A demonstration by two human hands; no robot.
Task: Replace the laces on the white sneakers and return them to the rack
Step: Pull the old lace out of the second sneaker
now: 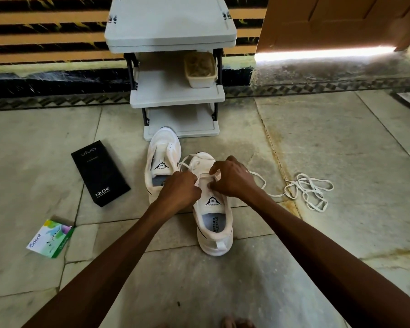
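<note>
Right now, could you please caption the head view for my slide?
Left hand and right hand pinch a lace on the nearer sneaker, its mate and rack beyond.

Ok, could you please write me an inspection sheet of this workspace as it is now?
Surface: tiled floor, worn and stained.
Job's things: near sneaker is being laced; far sneaker stands beside it, no lace visible on it; the lace trails from the near sneaker to a loose heap on the floor at right; rack stands behind the sneakers.
Clutter: black box and green packet on the floor at left; tub on the rack's middle shelf.
Hands: left hand and right hand both pinch the lace over the near sneaker.
Cables: nothing seen.
Surroundings: striped wall; brown door at right, light under it.
</note>
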